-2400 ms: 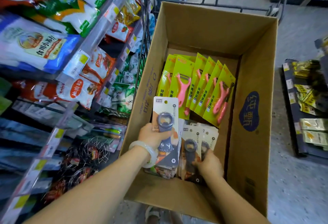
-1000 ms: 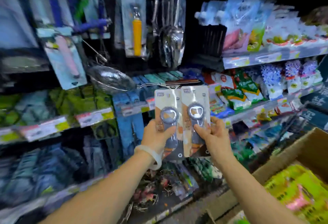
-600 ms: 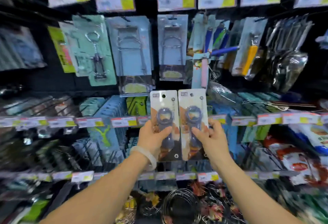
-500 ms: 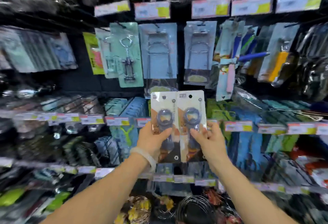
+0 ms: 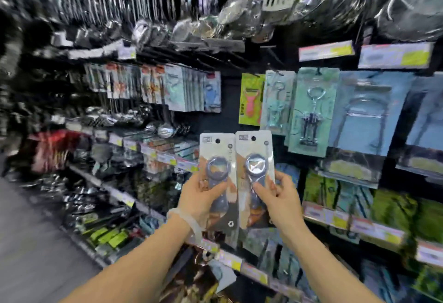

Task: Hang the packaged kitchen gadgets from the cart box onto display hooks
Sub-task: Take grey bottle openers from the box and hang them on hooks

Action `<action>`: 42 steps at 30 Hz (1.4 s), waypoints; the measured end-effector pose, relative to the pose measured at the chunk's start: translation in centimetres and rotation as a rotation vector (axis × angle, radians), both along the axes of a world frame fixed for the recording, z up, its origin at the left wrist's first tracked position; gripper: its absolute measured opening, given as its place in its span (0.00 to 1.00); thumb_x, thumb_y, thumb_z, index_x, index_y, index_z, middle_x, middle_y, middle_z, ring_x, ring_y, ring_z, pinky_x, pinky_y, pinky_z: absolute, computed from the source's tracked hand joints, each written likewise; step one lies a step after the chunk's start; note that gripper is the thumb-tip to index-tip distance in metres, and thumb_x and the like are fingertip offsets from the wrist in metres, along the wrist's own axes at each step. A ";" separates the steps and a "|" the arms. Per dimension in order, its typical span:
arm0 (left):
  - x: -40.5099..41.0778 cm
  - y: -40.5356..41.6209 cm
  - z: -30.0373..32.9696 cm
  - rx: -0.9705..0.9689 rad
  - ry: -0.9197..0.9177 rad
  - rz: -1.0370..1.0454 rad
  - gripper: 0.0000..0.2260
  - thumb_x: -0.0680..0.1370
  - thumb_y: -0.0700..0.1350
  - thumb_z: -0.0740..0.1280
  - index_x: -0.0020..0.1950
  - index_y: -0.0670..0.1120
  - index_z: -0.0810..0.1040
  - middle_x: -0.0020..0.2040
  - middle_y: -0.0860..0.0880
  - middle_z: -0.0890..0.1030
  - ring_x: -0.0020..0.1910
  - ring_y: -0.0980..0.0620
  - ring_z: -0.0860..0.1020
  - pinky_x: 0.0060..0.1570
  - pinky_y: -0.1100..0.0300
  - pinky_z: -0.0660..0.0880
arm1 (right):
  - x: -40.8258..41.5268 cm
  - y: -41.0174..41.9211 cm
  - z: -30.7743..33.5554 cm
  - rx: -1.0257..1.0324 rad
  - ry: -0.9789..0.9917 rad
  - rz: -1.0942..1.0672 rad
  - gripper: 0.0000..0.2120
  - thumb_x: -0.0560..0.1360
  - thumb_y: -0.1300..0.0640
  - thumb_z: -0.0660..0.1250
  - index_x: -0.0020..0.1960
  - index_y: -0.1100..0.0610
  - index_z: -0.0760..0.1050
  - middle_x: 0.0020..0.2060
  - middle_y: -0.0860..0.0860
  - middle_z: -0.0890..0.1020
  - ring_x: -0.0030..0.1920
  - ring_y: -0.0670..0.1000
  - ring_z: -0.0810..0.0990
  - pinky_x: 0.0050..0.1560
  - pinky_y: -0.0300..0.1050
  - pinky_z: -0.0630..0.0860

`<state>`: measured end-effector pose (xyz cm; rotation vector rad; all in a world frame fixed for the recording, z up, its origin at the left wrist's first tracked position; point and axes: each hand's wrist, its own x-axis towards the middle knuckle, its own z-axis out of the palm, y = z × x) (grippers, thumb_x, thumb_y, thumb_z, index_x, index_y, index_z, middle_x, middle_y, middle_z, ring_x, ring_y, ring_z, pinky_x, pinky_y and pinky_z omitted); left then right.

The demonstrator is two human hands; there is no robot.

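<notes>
hands: your left hand (image 5: 203,197) grips the left bottle-opener card (image 5: 217,158) with the thumb across its front; your right hand (image 5: 275,197) pinches the right bottle-opener card (image 5: 254,156) the same way. both are closed on their packs, not free.
cards: they stand upright, edges touching, long axis vertical, hang holes at the top, in front of your chest and just short of the display.
hang holes: each dark hole sits near the top edge, clear of your fingers, so the cards are already turned the right way for a peg.
target: the display hooks themselves are too blurred to pick out. up and to the left hangs a row of pale carded packs (image 5: 191,91), which looks like the matching stock, though i cannot be sure. up and to the right hang a green peeler card (image 5: 250,99) and a corkscrew card (image 5: 312,111).
nearer hand: if the pale row is the spot, your left hand lies closer to it; the move would be up and left.
change: half a second ago the corkscrew cards hung above and left of your cards; now they sit to the right and the aisle opens on the left, so your view has swung left. your grip and the side-by-side cards are unchanged.
risk: two cards at once may foul one peg; feed them one at a time.
</notes>
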<state>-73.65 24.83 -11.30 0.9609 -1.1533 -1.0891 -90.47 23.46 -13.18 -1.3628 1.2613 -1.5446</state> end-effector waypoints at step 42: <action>20.8 -34.0 4.4 -0.071 -0.033 -0.262 0.13 0.73 0.36 0.69 0.57 0.44 0.75 0.51 0.45 0.81 0.49 0.49 0.80 0.40 0.62 0.76 | 20.7 -29.4 14.1 -0.288 0.018 -0.386 0.28 0.73 0.57 0.69 0.70 0.58 0.64 0.63 0.52 0.74 0.61 0.51 0.75 0.60 0.50 0.75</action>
